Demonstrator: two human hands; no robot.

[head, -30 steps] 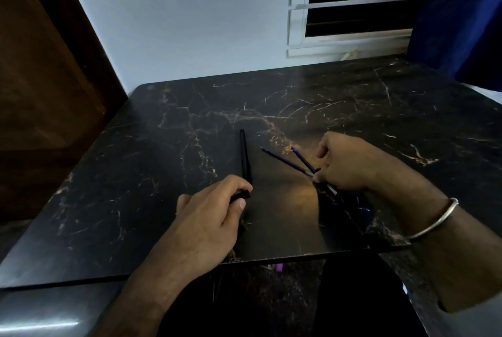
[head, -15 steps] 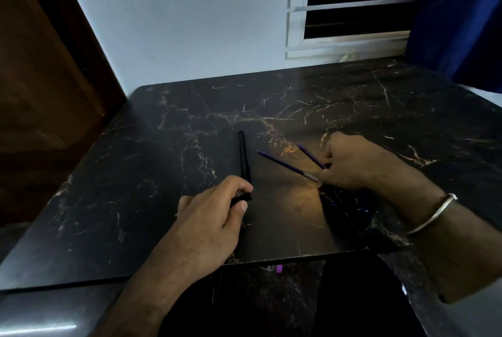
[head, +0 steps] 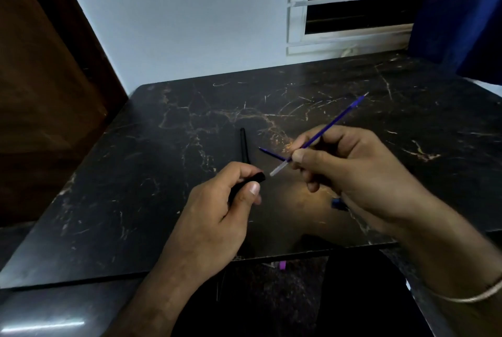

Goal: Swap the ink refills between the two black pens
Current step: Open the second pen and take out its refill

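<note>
My left hand [head: 217, 209] grips a black pen barrel [head: 256, 177], its open end pointing right. My right hand [head: 350, 171] pinches a blue ink refill [head: 334, 120], held tilted above the table, its clear end [head: 278, 169] a short way from the barrel's opening. A second black pen barrel [head: 243, 143] lies on the dark marble table [head: 135, 173] just beyond my left hand. Another blue refill [head: 271, 154] lies on the table between that barrel and my right hand, partly hidden by it.
A small blue piece [head: 338, 204] lies on the table under my right wrist. A wooden door [head: 40, 92] stands at the left, a window [head: 353, 5] and a blue curtain [head: 461, 10] behind. The table's front edge [head: 163, 273] runs close to me.
My right hand has lifted one blue refill off the table and turned its clear end toward the barrel in my left hand. My left hand has raised its barrel slightly.
</note>
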